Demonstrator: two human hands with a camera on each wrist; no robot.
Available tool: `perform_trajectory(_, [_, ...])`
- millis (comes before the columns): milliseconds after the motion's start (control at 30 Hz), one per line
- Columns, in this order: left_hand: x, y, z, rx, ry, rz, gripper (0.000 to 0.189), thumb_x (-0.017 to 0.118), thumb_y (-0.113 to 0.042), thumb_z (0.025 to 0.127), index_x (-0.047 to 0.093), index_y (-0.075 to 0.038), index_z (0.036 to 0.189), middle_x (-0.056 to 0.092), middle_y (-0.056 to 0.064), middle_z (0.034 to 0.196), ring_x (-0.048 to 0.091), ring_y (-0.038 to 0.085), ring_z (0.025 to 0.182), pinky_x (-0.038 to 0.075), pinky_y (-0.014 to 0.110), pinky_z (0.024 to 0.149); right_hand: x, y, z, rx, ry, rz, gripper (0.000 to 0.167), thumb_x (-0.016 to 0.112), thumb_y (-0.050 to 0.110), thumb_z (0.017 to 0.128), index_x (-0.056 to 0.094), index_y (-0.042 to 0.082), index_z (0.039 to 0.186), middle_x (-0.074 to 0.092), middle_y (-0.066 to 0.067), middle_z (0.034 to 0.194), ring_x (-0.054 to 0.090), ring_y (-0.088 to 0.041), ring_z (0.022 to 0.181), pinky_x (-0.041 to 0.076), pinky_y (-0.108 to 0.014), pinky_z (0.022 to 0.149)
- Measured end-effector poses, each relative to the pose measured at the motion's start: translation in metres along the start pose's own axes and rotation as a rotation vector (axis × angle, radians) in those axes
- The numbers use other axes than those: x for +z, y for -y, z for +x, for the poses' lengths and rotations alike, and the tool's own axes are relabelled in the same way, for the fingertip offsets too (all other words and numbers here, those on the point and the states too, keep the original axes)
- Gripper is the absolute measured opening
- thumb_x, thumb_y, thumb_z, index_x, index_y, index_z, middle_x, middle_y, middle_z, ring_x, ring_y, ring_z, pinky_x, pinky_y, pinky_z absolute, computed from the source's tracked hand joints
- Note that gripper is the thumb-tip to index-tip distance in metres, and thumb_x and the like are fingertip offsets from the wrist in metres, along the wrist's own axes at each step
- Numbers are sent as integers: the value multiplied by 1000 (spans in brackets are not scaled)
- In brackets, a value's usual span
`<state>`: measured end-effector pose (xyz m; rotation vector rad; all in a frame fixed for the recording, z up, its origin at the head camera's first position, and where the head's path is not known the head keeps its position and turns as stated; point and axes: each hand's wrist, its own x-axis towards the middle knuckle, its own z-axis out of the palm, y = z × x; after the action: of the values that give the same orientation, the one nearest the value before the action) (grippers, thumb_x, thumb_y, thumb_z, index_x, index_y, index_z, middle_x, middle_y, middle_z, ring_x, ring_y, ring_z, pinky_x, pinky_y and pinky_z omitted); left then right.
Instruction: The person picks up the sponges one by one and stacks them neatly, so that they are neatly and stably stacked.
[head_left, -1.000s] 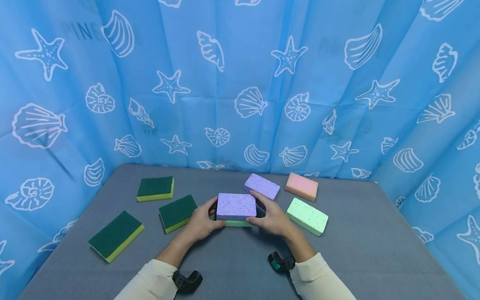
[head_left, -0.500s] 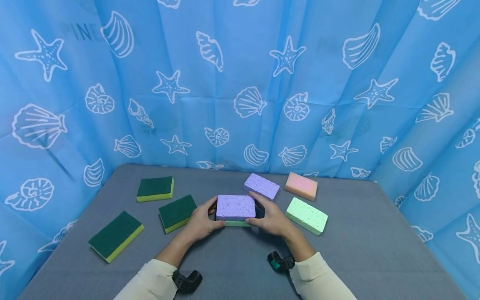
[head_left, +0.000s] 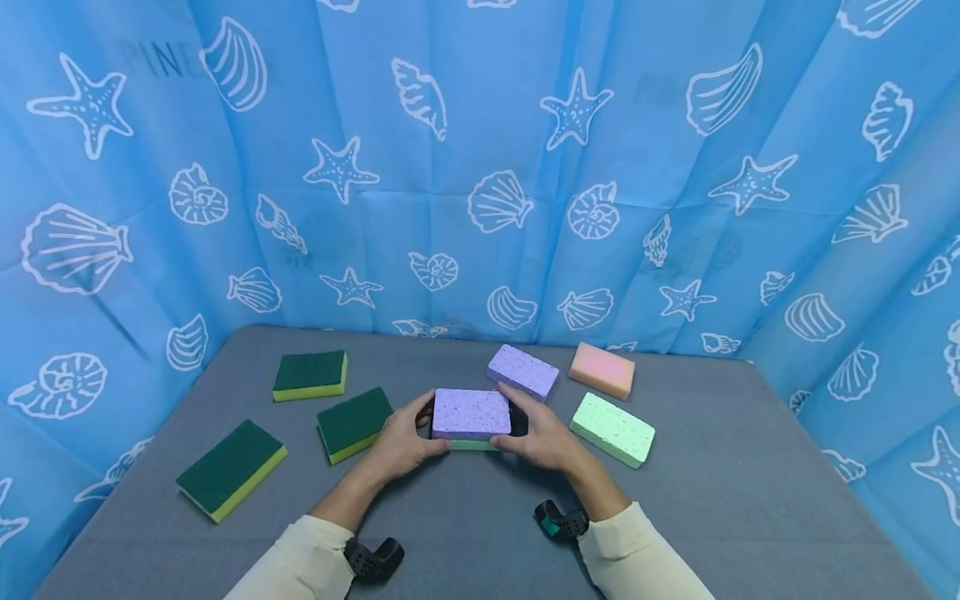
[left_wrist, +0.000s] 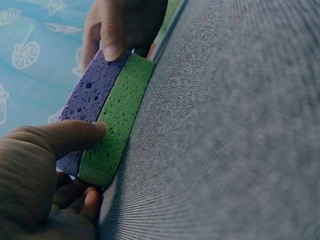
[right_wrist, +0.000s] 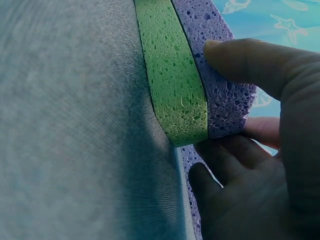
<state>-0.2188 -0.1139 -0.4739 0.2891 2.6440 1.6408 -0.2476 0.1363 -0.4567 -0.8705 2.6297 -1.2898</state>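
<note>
A purple sponge (head_left: pixel 471 412) lies flat on top of a green sponge (head_left: pixel 472 445), their edges nearly lined up, on the grey table in the middle of the head view. My left hand (head_left: pixel 405 444) holds the stack's left end. In the left wrist view its thumb presses the long side of the green sponge (left_wrist: pixel 117 125), with the fingers curled behind the end. At the right end, my right hand (head_left: pixel 542 433) grips the purple sponge (right_wrist: pixel 227 95) with its thumb on the front side. The other fingers bend behind that end, partly hidden.
Three dark green and yellow scouring sponges (head_left: pixel 309 373) lie on the left of the grey table (head_left: pixel 720 500). Behind and right of the stack are another purple sponge (head_left: pixel 522 372), a peach sponge (head_left: pixel 602 370) and a light green sponge (head_left: pixel 613 430). A blue shell-print curtain (head_left: pixel 480 167) surrounds the table.
The upper purple sponge's top edge has dropped very slightly between the hands. Both hands keep their places, and the other sponges have not moved.
</note>
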Motion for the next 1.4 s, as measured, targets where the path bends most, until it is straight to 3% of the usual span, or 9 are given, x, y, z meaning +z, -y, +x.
perform_trajectory(500, [-1, -1, -2, -1, 0, -5, 84, 80, -7, 78, 34, 3, 147, 49, 19, 137, 48, 32, 123, 39, 45, 100, -1, 2, -1, 6, 13, -14, 84, 76, 23, 84, 31, 1, 150, 34, -16, 151, 30, -33, 137, 23, -54, 108])
perform_trajectory(800, [-3, 0, -2, 37, -1, -143, 91, 81, -24, 80, 29, -2, 151, 38, 17, 148, 45, 33, 126, 36, 50, 101, 0, 0, 1, 25, 7, -27, 82, 76, 23, 83, 33, 1, 149, 35, -16, 150, 31, -33, 136, 23, -54, 108])
perform_trajectory(1100, [-7, -13, -8, 47, 18, -211, 82, 76, -12, 84, 29, -1, 150, 34, 21, 149, 43, 39, 126, 34, 54, 101, 0, 1, -1, 35, 12, -16, 83, 76, 23, 83, 32, 3, 150, 34, -15, 151, 30, -33, 137, 22, -54, 108])
perform_trajectory(1200, [-6, -16, -9, 48, 8, -209, 79, 75, -7, 83, 32, 0, 149, 36, 25, 147, 43, 41, 125, 34, 56, 100, 0, 2, -1, 40, 14, -9, 83, 76, 22, 83, 32, 3, 150, 34, -15, 151, 29, -33, 137, 22, -55, 108])
perform_trajectory(1400, [-2, -4, -3, 51, -11, -142, 75, 77, -14, 83, 39, -3, 147, 41, 20, 144, 46, 35, 124, 37, 52, 99, 0, 2, -1, 47, 10, -5, 82, 76, 22, 83, 32, 3, 150, 34, -15, 151, 30, -33, 137, 22, -55, 108])
